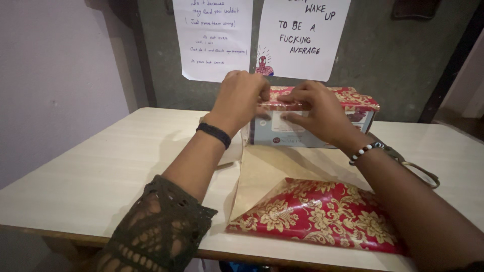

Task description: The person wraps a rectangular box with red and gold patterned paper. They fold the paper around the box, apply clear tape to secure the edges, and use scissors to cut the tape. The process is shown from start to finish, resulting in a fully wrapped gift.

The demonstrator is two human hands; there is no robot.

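On my left the table [101, 161] lies bare from the near edge to the wall, so a hand passes freely there. Ahead, the box [322, 123] stands close before the wall, blocking the middle. The wrapping paper [312, 211] covers the near centre. Scissors [421, 171] lie just right of my right wrist.

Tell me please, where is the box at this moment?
In the head view the box stands at the far middle of the table, below the wall papers, with both hands pressing red floral wrapping paper on its top.
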